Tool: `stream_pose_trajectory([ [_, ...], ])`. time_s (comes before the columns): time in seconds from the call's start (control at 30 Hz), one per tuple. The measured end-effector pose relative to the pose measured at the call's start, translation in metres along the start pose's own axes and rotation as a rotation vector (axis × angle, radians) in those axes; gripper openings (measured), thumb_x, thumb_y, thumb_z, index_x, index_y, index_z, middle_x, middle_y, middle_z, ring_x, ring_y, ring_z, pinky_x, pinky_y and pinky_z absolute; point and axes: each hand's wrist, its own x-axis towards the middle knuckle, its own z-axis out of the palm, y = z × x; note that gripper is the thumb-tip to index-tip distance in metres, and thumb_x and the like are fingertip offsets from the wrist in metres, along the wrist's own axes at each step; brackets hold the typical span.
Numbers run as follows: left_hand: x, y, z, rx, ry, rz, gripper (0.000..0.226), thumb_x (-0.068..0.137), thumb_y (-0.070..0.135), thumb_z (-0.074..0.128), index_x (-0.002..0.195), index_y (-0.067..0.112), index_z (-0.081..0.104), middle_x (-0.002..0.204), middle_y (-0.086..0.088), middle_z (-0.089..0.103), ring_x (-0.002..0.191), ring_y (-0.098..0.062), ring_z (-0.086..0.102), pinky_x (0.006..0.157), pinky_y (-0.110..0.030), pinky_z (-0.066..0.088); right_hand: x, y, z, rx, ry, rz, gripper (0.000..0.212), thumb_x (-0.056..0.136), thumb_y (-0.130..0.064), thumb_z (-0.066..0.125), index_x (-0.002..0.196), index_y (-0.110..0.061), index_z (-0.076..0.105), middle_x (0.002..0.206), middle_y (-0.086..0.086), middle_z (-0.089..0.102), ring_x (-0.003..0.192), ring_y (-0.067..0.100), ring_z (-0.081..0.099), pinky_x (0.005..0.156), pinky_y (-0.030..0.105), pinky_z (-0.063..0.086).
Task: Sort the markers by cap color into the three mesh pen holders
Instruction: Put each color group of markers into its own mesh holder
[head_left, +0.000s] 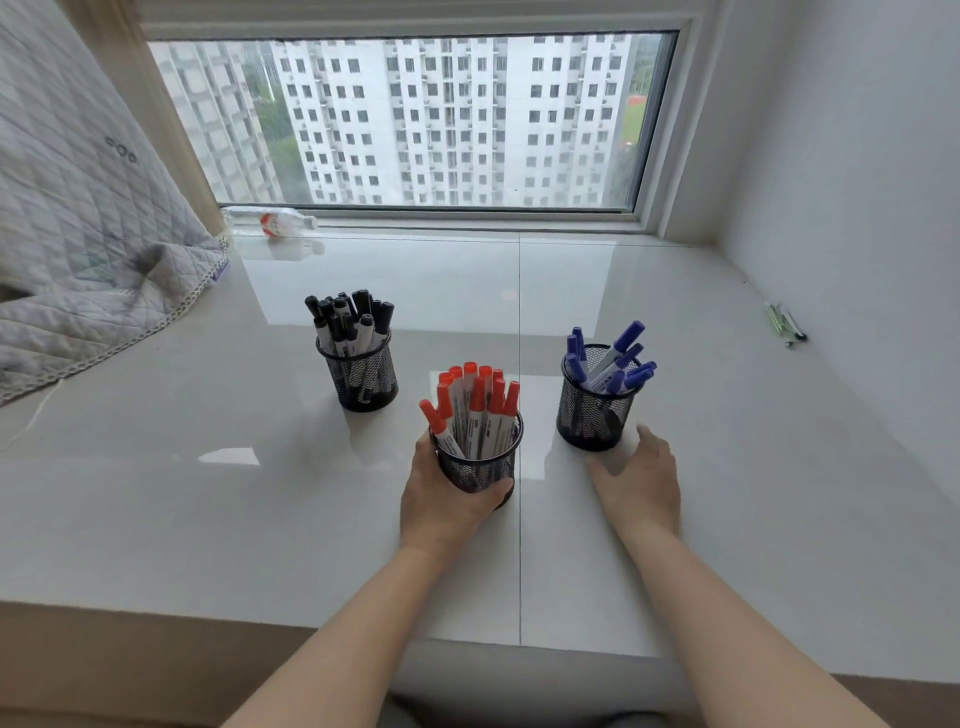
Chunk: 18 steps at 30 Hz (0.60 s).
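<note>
At twelve o'clock of our left hand (441, 499) sits the red-marker holder (480, 462), fingers wrapped round it. Our right hand (641, 480) lies flat and empty, the blue-marker holder (595, 410) at eleven o'clock.

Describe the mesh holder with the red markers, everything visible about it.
The red-marker holder is a round cup of black wire mesh, upright on the glossy pale sill, nearest the person of the three. It is packed with white-barrelled red-capped markers, caps up, one leaning left. The left hand grips its lower wall, thumb curled across the front.

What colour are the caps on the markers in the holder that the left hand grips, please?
Red, clearest in the head view.
</note>
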Motion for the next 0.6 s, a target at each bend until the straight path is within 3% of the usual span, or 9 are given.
stream_pose_trajectory([
  [0.27, -0.068, 0.015, 0.007, -0.015, -0.099, 0.001, 0.075, 0.047, 0.049, 0.078, 0.109, 0.047, 0.035, 0.107, 0.022, 0.054, 0.095, 0.000, 0.055, 0.081, -0.020, 0.042, -0.049, 0.008, -0.015, -0.069, 0.000, -0.039, 0.056, 0.086, -0.027, 0.058, 0.134, -0.003, 0.040, 0.139, 0.013, 0.043, 0.130, 0.027, 0.032, 0.106, 0.031, 0.025],
  [0.4, -0.091, 0.017, 0.015, 0.001, -0.108, 0.031, 0.083, 0.051, 0.044, 0.081, 0.121, 0.036, 0.038, 0.112, 0.017, 0.049, 0.106, -0.004, 0.054, 0.085, -0.020, 0.042, -0.063, 0.009, -0.029, 0.063, -0.054, -0.030, 0.041, 0.087, -0.023, 0.058, 0.124, -0.006, 0.052, 0.130, 0.011, 0.051, 0.125, 0.026, 0.040, 0.103, 0.032, 0.031],
  [0.53, -0.100, 0.024, 0.005, -0.032, -0.126, 0.064, 0.107, 0.055, 0.050, 0.082, 0.140, 0.032, 0.020, 0.124, 0.019, 0.034, 0.112, 0.002, 0.039, 0.092, -0.017, 0.032, -0.069, -0.007, -0.051, 0.246, -0.082, -0.115, 0.016, 0.088, -0.022, 0.055, 0.102, -0.016, 0.061, 0.105, -0.001, 0.061, 0.105, 0.016, 0.055, 0.086, 0.025, 0.039],
  [0.6, -0.103, 0.031, -0.004, -0.068, -0.126, 0.079, 0.106, 0.061, 0.060, 0.075, 0.142, 0.036, 0.011, 0.127, 0.020, 0.028, 0.116, 0.005, 0.032, 0.093, -0.018, 0.028, -0.070, -0.020, -0.061, 0.293, -0.084, -0.187, 0.007, 0.088, -0.021, 0.054, 0.092, -0.024, 0.060, 0.092, -0.008, 0.061, 0.090, 0.008, 0.056, 0.073, 0.017, 0.038],
])
